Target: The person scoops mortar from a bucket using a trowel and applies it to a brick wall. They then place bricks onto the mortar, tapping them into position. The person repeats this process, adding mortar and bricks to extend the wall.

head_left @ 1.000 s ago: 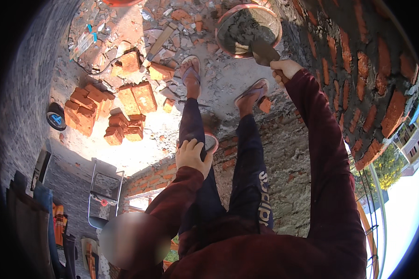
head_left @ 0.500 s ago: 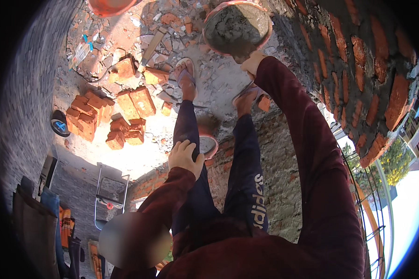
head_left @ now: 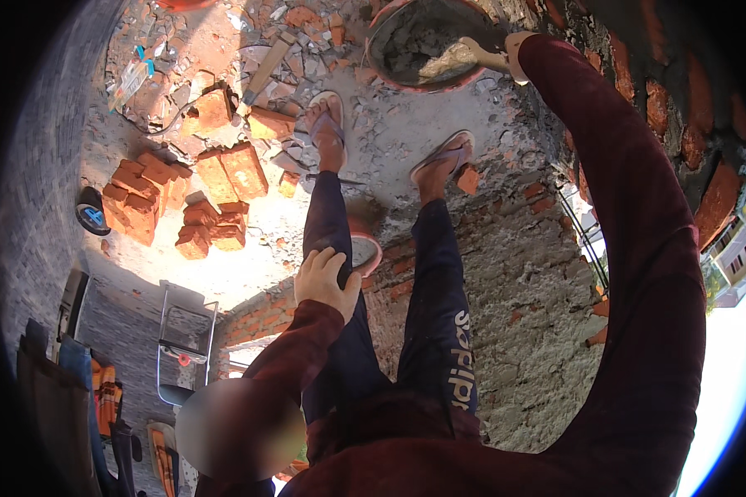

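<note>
My right hand (head_left: 506, 58) is closed at the right rim of a round reddish basin (head_left: 387, 76) of wet grey mortar (head_left: 414, 41). It appears to grip a mortar-smeared trowel; the blade is hard to separate from the mortar and shadow. My left hand (head_left: 323, 277) rests on my left knee, fingers spread, holding nothing. Just beyond that knee, a smaller reddish bowl (head_left: 371, 255) is partly hidden by my leg.
Stacked bricks (head_left: 141, 199) and loose bricks (head_left: 240, 170) lie on the rubble-strewn floor at left, near a wooden-handled tool (head_left: 269, 70). A mortared brick wall (head_left: 696, 108) rises at right. A metal-framed stand (head_left: 186, 331) is at lower left.
My right hand has moved right and up, from the basin's near edge to its right rim. My view has shifted slightly; my left hand stays on my knee.
</note>
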The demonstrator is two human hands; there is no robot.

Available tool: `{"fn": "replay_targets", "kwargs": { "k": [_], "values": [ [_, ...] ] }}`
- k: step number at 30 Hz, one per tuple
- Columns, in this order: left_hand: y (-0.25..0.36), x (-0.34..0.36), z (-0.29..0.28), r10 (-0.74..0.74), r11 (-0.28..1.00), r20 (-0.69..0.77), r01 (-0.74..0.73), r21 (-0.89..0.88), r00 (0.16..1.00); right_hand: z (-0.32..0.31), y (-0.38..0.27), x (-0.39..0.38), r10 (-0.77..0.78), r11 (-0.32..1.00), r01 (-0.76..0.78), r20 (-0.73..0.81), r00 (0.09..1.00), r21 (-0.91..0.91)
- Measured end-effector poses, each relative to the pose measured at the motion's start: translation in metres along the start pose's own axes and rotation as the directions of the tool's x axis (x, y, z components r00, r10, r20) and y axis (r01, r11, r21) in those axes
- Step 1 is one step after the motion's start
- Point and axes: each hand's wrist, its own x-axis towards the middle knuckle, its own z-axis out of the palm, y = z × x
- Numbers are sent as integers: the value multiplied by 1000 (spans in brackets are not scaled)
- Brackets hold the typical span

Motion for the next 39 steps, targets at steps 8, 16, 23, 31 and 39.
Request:
{"fn": "replay_targets", "kwargs": {
  "k": [8,16,23,31,39],
  "values": [
    [2,2,-1,-11,1000,-21,11,13,1000,13,-17,15,-423,905,425,209,882,37],
    [10,5,-5,-8,1000,-11,9,25,1000,3,-17,-26,-328,785,166,174,929,597],
    [19,8,-7,-32,998,16,31,57,999,14,-59,-27,-291,866,306,-99,951,396],
    [20,4,-4,-49,998,19,48,34,999,39,-75,-17,-369,696,369,-134,920,616],
    [25,6,-6,-65,998,43,65,9,997,63,-53,-25,-290,376,135,-21,957,917]
  ]
}}
